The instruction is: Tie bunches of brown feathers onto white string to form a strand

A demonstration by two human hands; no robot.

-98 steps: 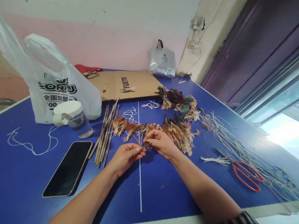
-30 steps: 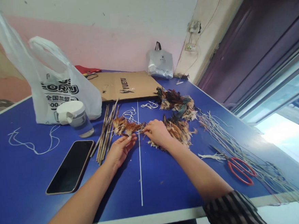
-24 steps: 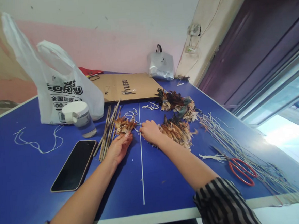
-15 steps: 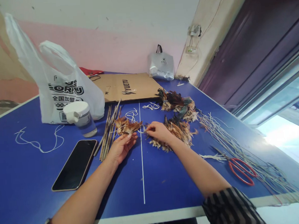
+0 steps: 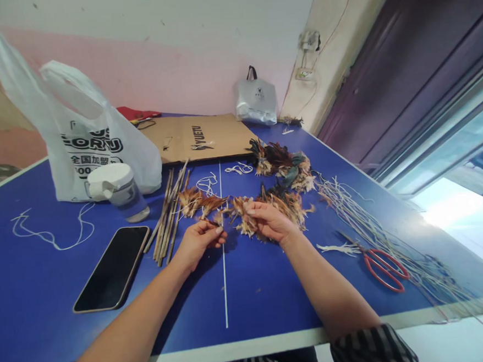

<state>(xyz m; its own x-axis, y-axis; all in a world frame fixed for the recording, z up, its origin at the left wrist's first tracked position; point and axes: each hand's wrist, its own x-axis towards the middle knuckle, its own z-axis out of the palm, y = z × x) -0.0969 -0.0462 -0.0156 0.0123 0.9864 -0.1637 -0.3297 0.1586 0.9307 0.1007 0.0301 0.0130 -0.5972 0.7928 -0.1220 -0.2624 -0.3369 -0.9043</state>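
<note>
My left hand [image 5: 200, 243] is closed in a pinch on a small brown feather [image 5: 212, 223], just in front of a bunch of brown feathers [image 5: 191, 201] lying on the blue table. My right hand [image 5: 269, 220] is pinched at the left side of a larger pile of brown and tan feathers [image 5: 290, 205]. A pale feather [image 5: 243, 209] shows at its fingertips; the pile behind makes its outline hard to separate. Thin white string [image 5: 206, 183] lies in loops behind the left bunch. Several slim sticks [image 5: 167, 219] lie beside my left hand.
At left are a phone [image 5: 112, 269], a lidded clear cup [image 5: 132, 199] and a white plastic bag [image 5: 98, 141]. Cardboard [image 5: 217, 136] and a silver bag [image 5: 256, 103] are at the back. Red-handled scissors [image 5: 384, 270] and long pale strands [image 5: 360, 217] lie right, dark feathers [image 5: 277, 159] behind.
My right hand has moved right, away from my left hand, over the feather pile. My left hand has turned, its fingers now curled into a pinch. The view has shifted slightly.
</note>
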